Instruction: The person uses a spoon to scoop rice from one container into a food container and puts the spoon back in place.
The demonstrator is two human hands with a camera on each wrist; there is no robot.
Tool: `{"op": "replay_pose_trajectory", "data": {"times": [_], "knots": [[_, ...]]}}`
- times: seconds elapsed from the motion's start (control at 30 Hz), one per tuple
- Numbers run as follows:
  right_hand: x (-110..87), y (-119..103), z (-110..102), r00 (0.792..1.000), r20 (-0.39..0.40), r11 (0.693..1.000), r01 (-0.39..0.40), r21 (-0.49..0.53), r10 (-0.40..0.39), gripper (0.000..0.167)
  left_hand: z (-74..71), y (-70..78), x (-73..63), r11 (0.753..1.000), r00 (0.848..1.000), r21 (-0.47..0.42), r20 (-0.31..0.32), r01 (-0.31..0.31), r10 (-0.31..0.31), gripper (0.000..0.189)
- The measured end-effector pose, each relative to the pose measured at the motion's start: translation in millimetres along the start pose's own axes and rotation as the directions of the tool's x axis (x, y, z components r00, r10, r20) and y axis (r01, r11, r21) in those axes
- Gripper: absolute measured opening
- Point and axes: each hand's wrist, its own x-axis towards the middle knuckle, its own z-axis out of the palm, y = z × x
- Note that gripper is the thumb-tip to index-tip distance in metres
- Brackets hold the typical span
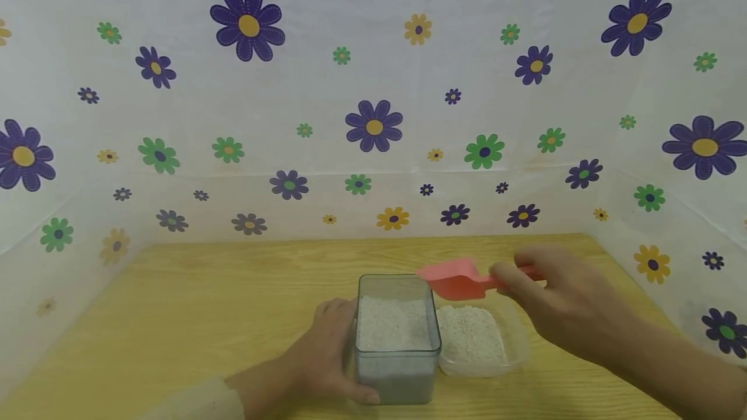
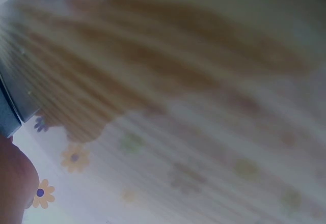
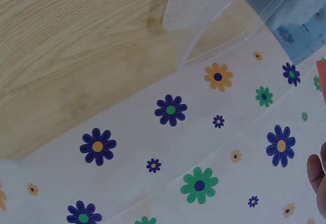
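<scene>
Thumb and fingers of my left hand [image 1: 327, 352] hold a tall grey see-through container [image 1: 397, 378] at its left side, the thumb across the front. White grains [image 1: 393, 323] lie inside it, below the rim. My right hand [image 1: 560, 290] grips the handle of a pink scoop [image 1: 458, 279], its tip over the container's back right corner. Beneath the scoop, a clear plastic tub [image 1: 516, 336] holds more white grains [image 1: 473, 336] and stands close against the container's right side. The right wrist view catches only the edge of the scoop [image 3: 322, 74].
A wooden table [image 1: 204, 316] carries both vessels. White cloth [image 1: 327, 89] printed with flowers encloses it at the back and both sides. Most of the left wrist view is blurred, with a corner of the container [image 2: 7, 114] at its left edge.
</scene>
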Motion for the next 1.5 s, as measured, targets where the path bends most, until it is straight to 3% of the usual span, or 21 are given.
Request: {"op": "replay_pose_trajectory", "data": {"times": [0.07, 0.1, 0.4, 0.73, 1.1, 1.5], "knots": [[4.8, -4.5, 4.7, 1.000, -0.007, 1.000, 0.006, 0.008, -0.006, 0.032, 0.1, -0.3, 0.2, 1.000, 1.000, -0.001, -0.002, -0.005, 0.005, 0.119], [6.4, -4.1, 8.6, 0.993, -0.058, 0.993, 0.100, -0.056, -0.103, 0.033, 0.1, -0.3, 0.4, 1.000, 1.000, 0.004, -0.005, -0.011, 0.011, 0.119], [18.1, -16.9, 30.8, 0.988, -0.031, 0.989, 0.149, -0.018, -0.150, 0.033, -0.5, -1.2, 2.0, 0.999, 0.999, -0.007, -0.003, -0.034, 0.034, 0.114], [26.6, -20.1, 41.6, 0.985, 0.104, 0.990, 0.141, -0.025, -0.138, 0.038, -2.1, 0.8, 1.8, 1.000, 1.000, -0.014, -0.008, -0.016, 0.016, 0.115], [34.3, -27.0, 53.9, 0.982, 0.126, 0.990, 0.144, -0.007, -0.142, 0.037, 0.1, -0.3, 1.9, 0.999, 0.999, 0.013, -0.017, -0.030, 0.030, 0.119], [38.1, -30.3, 59.3, 0.980, 0.194, 0.999, 0.026, 0.027, -0.031, 0.023, 1.7, -2.2, 1.3, 0.999, 0.999, 0.012, -0.018, -0.033, 0.033, 0.120]]}}
